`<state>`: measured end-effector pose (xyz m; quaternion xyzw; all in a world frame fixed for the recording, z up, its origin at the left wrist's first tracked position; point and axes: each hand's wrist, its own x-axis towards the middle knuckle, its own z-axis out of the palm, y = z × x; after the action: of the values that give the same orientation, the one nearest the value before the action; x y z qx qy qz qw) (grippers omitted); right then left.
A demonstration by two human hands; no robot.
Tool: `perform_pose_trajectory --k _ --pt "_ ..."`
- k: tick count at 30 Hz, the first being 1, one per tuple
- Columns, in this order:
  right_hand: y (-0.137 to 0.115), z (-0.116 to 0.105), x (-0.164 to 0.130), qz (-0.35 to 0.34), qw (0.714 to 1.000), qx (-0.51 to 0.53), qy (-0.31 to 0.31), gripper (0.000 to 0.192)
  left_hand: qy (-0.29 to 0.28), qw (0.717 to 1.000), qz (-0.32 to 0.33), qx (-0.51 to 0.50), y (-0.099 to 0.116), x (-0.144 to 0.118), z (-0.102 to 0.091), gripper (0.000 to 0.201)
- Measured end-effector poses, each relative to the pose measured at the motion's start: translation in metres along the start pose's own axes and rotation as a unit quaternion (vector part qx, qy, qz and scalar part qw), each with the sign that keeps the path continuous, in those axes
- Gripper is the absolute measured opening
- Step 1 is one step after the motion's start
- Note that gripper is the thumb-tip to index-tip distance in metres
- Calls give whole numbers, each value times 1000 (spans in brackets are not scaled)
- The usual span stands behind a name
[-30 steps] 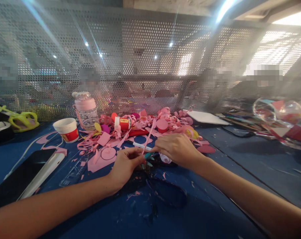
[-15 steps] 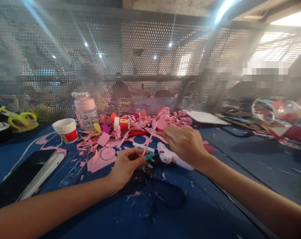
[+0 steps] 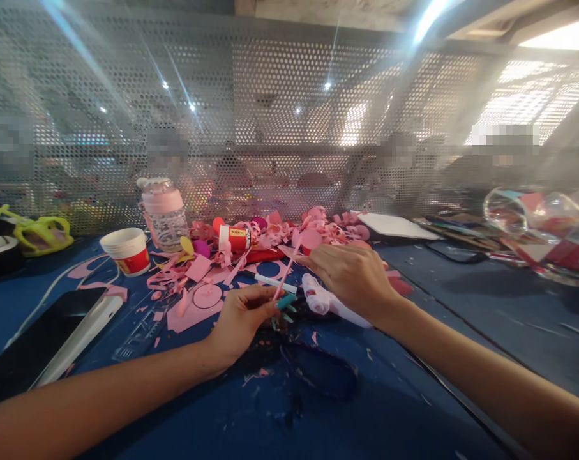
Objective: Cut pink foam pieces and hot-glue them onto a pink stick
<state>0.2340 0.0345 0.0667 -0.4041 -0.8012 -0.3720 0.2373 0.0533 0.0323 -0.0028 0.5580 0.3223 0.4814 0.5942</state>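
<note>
My left hand [image 3: 244,322] pinches the lower end of a thin pink strip [image 3: 284,276] between thumb and fingers. Teal tips [image 3: 286,301] that look like long nails show at those fingertips. Up and to the right, the strip reaches a round pink piece [image 3: 311,239]. My right hand [image 3: 353,271] is closed beside this round piece, fingertips bunched; whatever they grip is hidden. Under the right wrist lies a whitish, rolled-looking object [image 3: 318,297], its kind unclear. A white pen [image 3: 276,283] rests behind the left hand.
Pink paper scraps [image 3: 313,220] are heaped behind my hands, around a tipped red-and-white paper cup [image 3: 235,239]. At left are stacked paper cups [image 3: 126,249], a pink-lidded bottle [image 3: 163,214] and a phone [image 3: 45,338]. Clear plastic containers [image 3: 552,223] stand right. A perforated screen [image 3: 289,96] rises behind.
Both hands keep nearly the same place and grip. The right hand has shifted very slightly; the pink strip stays between the hands.
</note>
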Motion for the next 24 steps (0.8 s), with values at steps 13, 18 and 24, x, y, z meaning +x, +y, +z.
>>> perform_pose_trajectory --k 13,18,24 --pt "-5 5 -4 -23 998 38 -45 41 14 1000 -20 -3 2 0 1 21" --pt "-9 9 -6 -42 997 38 -49 36 16 999 -26 -10 2 0 1 21" --pt "-10 13 -7 -60 994 45 -80 28 21 999 -37 -18 4 0 1 21"
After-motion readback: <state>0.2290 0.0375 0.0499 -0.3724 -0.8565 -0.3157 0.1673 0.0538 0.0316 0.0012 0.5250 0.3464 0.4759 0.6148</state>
